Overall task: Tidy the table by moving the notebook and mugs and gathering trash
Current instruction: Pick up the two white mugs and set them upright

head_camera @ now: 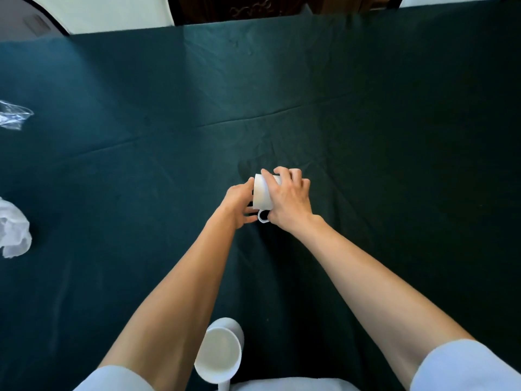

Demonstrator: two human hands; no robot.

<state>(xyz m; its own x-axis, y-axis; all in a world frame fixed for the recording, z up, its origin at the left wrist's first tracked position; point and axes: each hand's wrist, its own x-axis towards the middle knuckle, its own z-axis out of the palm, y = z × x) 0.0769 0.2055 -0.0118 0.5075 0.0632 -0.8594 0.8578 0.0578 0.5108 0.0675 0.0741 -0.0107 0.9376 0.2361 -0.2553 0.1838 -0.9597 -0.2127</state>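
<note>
A white mug (262,196) sits tilted at the table's middle, its handle pointing toward me. My right hand (287,201) wraps over its top and right side. My left hand (239,203) touches its left side with fingers under the handle. A second white mug (219,351) stands upright near the front edge between my forearms, its inside empty. Crumpled white paper (14,230) lies at the left edge, and a piece of clear plastic wrap (14,115) lies farther back on the left. No notebook is in view.
A dark green cloth (366,108) covers the whole table, with creases across its middle. Beyond the far edge stand a dark carved wooden piece (248,8) and a pale wall.
</note>
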